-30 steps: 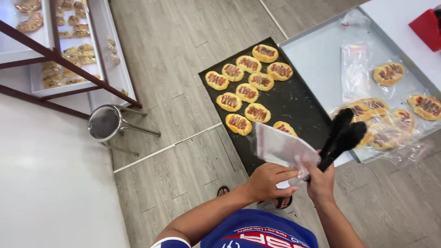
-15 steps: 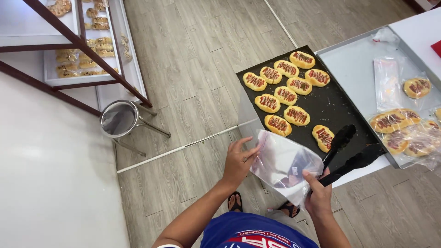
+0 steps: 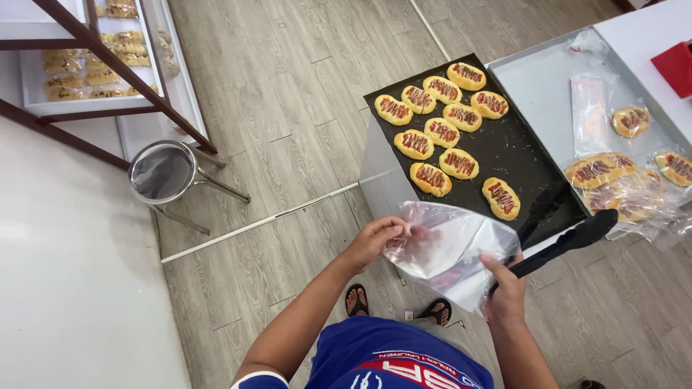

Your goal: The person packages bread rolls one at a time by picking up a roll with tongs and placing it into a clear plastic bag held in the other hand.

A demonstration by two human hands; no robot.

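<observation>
My left hand point(image 3: 371, 241) has spread the clear bag point(image 3: 450, 252) wider; right hand point(image 3: 504, 292) grips bag and black tongs point(image 3: 559, 241), dark tray point(image 3: 497, 144) edge at twelve o'clock

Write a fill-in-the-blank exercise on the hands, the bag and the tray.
1. Both hands hold open a clear plastic ____.
2. The right hand also grips black ____.
3. The buns lie on a ____ baking tray.
4. The left hand pinches the bag's ____ edge.

Missing words: bag; tongs; black; left
</observation>
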